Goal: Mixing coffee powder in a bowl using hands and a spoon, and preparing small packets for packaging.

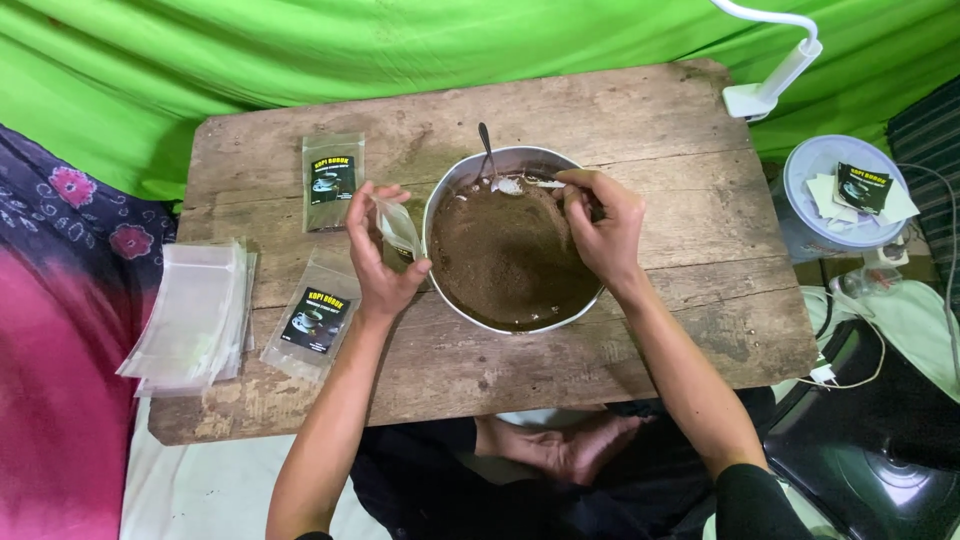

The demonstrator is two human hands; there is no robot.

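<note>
— What are the hands doing?
— The left hand [383, 255] holds a small clear pouch [398, 232] just beside the metal bowl [455, 180] of brown powder [510, 258]. The right hand [600, 228] grips a spoon [520, 184] over the powder; a second spoon [485, 150] leans on the far rim.
— And around them?
— On the wooden tabletop [640, 120], two labelled packets [332, 180] [312, 325] and a stack of clear bags [192, 315] lie left of the bowl.

Both hands curl in grips (forearms angled inward): left hand [382, 250], right hand [603, 228].
</note>
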